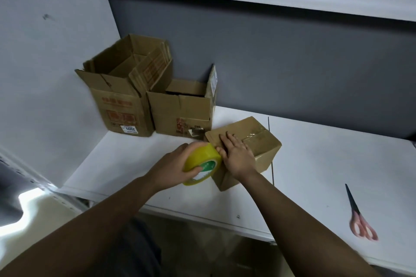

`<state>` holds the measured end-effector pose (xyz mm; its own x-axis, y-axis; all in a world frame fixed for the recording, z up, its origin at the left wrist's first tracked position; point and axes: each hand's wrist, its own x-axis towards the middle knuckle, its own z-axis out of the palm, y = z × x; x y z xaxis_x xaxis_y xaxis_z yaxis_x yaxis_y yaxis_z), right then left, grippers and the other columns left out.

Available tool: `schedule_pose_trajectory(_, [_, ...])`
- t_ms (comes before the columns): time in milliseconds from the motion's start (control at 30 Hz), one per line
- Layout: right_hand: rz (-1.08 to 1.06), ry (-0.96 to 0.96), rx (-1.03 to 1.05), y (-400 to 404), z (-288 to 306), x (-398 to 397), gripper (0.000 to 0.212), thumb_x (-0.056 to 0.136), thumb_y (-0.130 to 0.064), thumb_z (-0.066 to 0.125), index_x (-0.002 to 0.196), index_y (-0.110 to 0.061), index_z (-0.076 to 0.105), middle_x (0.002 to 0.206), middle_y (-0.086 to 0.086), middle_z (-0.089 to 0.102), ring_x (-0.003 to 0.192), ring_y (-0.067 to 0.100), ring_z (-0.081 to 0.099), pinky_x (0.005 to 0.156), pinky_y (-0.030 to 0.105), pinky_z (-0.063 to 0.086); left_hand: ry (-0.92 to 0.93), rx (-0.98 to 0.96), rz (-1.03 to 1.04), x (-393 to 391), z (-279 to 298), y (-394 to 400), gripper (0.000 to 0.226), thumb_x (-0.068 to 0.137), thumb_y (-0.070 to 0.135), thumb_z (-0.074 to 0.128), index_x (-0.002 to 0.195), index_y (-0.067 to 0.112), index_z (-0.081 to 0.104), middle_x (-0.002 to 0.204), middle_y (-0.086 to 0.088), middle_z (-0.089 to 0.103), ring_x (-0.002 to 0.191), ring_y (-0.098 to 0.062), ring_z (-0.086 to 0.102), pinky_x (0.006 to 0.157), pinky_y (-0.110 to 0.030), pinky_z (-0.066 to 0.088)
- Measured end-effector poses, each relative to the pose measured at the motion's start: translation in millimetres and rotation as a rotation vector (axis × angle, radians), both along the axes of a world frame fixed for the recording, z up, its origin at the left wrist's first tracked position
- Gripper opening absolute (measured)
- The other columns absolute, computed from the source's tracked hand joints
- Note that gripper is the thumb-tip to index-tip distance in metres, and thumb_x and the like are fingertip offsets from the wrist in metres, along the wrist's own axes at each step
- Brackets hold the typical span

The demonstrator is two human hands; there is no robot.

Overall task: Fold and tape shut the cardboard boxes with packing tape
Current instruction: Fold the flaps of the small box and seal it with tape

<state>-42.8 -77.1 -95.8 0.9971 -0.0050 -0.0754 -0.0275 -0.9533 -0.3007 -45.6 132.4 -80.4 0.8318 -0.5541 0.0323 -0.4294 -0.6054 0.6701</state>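
A small closed cardboard box (258, 139) sits on the white table, with a strip of clear tape along its top seam. My right hand (235, 153) lies flat on the box top, fingers straight, pressing the flaps down. My left hand (174, 165) grips a yellow roll of packing tape (202, 163) held against the box's near left edge. Two open cardboard boxes stand at the back left: a taller one (121, 101) with a "4002" label and a shorter one (182, 112) with its flaps up.
Pink-handled scissors (359, 218) lie on the white table (326, 164) at the right. A grey partition wall runs behind, a white panel stands at the left, and the table's front edge is just below my arms.
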Motion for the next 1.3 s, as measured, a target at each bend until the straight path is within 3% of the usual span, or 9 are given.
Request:
schedule_pose_trajectory(133, [0.007,0.000,-0.077,1.2,-2.8,-0.3,0.053,0.103,-0.046,0.024,0.153,-0.030,0.015,0.162,-0.003,0.011,0.149,0.014,0.007,0.118,0.031,0.005,-0.175,0.209,0.012,-3.4,-0.7,-5.3,0.059,0.093,0.048,0.049,0.146,0.035,0.025,0.124,-0.003,0.047,0.095,-0.016,0.055,0.072,-0.023,0.047])
schedule_pose_trajectory(233, [0.007,0.004,-0.084,1.8,-4.5,0.4,0.053,0.103,-0.047,0.024,0.153,-0.030,0.015,0.162,-0.003,0.009,0.149,0.014,0.006,0.118,0.031,0.005,-0.303,0.338,-0.028,1.2,9.5,-11.8,0.057,0.095,0.049,0.046,0.146,0.035,0.027,0.116,-0.004,0.048,0.089,-0.019,0.055,0.068,-0.024,0.043])
schedule_pose_trajectory(633, [0.006,0.009,-0.084,3.0,-2.8,-0.9,0.053,0.104,-0.046,0.023,0.154,-0.029,0.014,0.162,-0.003,0.008,0.149,0.014,0.006,0.118,0.031,0.005,-0.361,0.516,-0.119,8.6,38.1,-25.3,0.046,0.093,0.047,0.048,0.135,0.031,0.037,0.121,-0.007,0.052,0.097,-0.026,0.057,0.074,-0.030,0.046])
schedule_pose_trajectory(767, [-0.003,0.015,-0.079,2.6,-1.7,-0.6,0.053,0.104,-0.045,0.022,0.154,-0.029,0.015,0.162,-0.004,0.008,0.149,0.014,0.006,0.118,0.031,0.005,-0.360,0.697,-0.213,7.2,28.3,-2.2,0.050,0.094,0.051,0.046,0.139,0.033,0.033,0.126,-0.004,0.053,0.101,-0.021,0.057,0.070,-0.024,0.039])
schedule_pose_trajectory(933, [-0.034,-0.011,-0.057,6.6,-0.6,-1.4,0.056,0.101,-0.052,0.025,0.153,-0.030,0.019,0.161,-0.004,0.014,0.148,0.017,0.013,0.118,0.034,0.010,-0.353,0.685,-0.162,2.9,6.4,3.5,0.054,0.094,0.052,0.046,0.142,0.033,0.032,0.131,-0.006,0.051,0.106,-0.023,0.057,0.080,-0.027,0.045])
schedule_pose_trajectory(1033, [-0.076,-0.046,-0.091,11.7,0.7,-1.7,0.064,0.096,-0.059,0.035,0.152,-0.030,0.023,0.160,-0.004,0.020,0.145,0.020,0.022,0.116,0.036,0.016,-0.354,0.677,-0.116,2.8,-10.4,-0.7,0.054,0.092,0.054,0.047,0.141,0.036,0.033,0.131,-0.005,0.051,0.105,-0.022,0.057,0.075,-0.025,0.039])
schedule_pose_trajectory(1133, [-0.077,-0.060,-0.097,14.6,-0.6,-2.0,0.064,0.096,-0.054,0.041,0.152,-0.028,0.023,0.160,-0.002,0.020,0.145,0.021,0.022,0.117,0.036,0.015,-0.335,0.660,-0.093,3.1,-19.7,-8.0,0.052,0.093,0.053,0.045,0.141,0.034,0.035,0.127,-0.007,0.052,0.103,-0.025,0.058,0.073,-0.027,0.037])
schedule_pose_trajectory(1300, [-0.088,-0.073,-0.103,18.8,-2.9,1.4,0.060,0.098,-0.044,0.043,0.151,-0.024,0.025,0.160,0.000,0.021,0.146,0.021,0.020,0.118,0.035,0.014,-0.308,0.650,-0.106,5.5,-26.3,-21.5,0.047,0.093,0.052,0.044,0.135,0.030,0.040,0.117,-0.011,0.056,0.094,-0.027,0.059,0.077,-0.031,0.046])
